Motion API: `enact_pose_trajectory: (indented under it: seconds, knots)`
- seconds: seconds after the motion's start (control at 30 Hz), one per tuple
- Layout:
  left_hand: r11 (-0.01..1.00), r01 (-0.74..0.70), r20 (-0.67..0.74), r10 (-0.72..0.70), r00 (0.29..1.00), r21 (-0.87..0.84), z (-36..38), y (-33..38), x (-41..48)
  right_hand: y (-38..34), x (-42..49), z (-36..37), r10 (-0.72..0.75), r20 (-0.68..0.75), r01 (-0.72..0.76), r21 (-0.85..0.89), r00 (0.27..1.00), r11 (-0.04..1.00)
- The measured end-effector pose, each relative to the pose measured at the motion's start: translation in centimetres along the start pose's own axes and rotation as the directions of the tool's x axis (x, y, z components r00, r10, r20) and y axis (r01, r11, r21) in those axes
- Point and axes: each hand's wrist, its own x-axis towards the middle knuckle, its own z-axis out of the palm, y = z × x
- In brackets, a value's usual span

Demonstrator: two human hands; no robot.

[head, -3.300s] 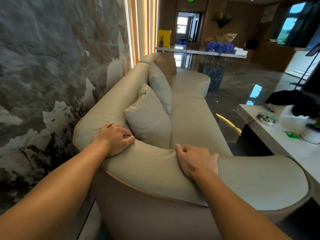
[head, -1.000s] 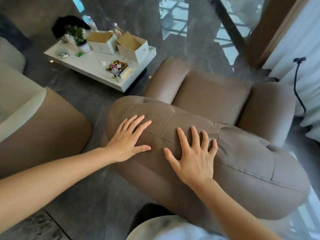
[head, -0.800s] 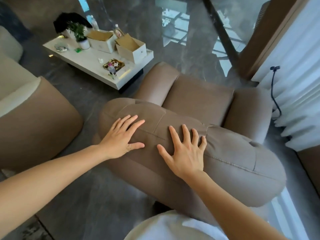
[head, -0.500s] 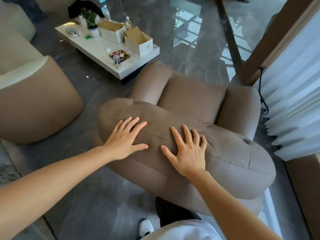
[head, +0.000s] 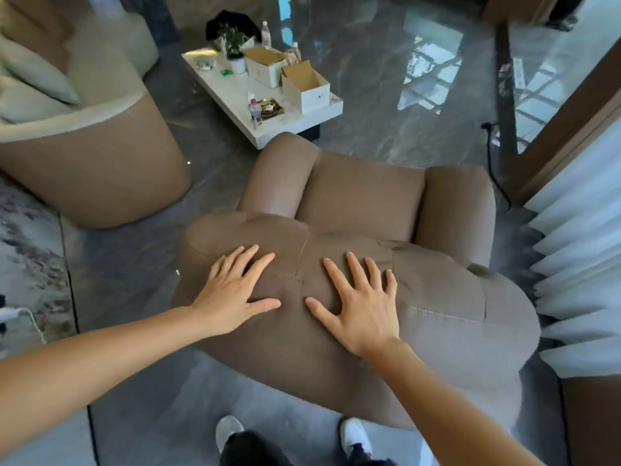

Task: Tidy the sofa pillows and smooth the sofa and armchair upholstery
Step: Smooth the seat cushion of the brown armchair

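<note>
I stand behind a brown armchair (head: 363, 193) and look down on its padded backrest (head: 443, 297). My left hand (head: 232, 294) lies flat on the left part of the backrest top, fingers spread. My right hand (head: 361, 304) lies flat beside it, just right of the centre seam, fingers spread too. Neither hand holds anything. The end of the beige and brown sofa (head: 97, 169) fills the upper left, with a pale pillow (head: 37, 75) leaning on it.
A white coffee table (head: 235, 95) beyond the armchair carries open cardboard boxes (head: 304, 85), a potted plant (head: 233, 45) and bottles. White pleated curtains (head: 578, 264) hang close on the right. A black cable (head: 497, 163) runs down near them. My white shoes (head: 228, 432) stand on the glossy grey floor.
I have left the sofa and now stand behind the armchair. Over the last second both hands stay flat on the backrest while my view tilts further down and my shoes come into sight.
</note>
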Motion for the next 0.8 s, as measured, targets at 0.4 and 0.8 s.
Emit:
enact_pose_trajectory:
  seconds: [0.4,0.8]
  knots:
    - [0.999,-0.052,-0.024,0.051,0.998,-0.012,2.4,15.6,0.5,18.4,-0.5,-7.7,-0.101,0.083,0.106,-0.055,0.991,0.993]
    - [0.97,-0.217,0.072,0.21,0.975,0.109,5.4,24.3,1.5,20.9,-4.7,-8.1,-0.058,0.135,0.079,-0.158,0.989,0.984]
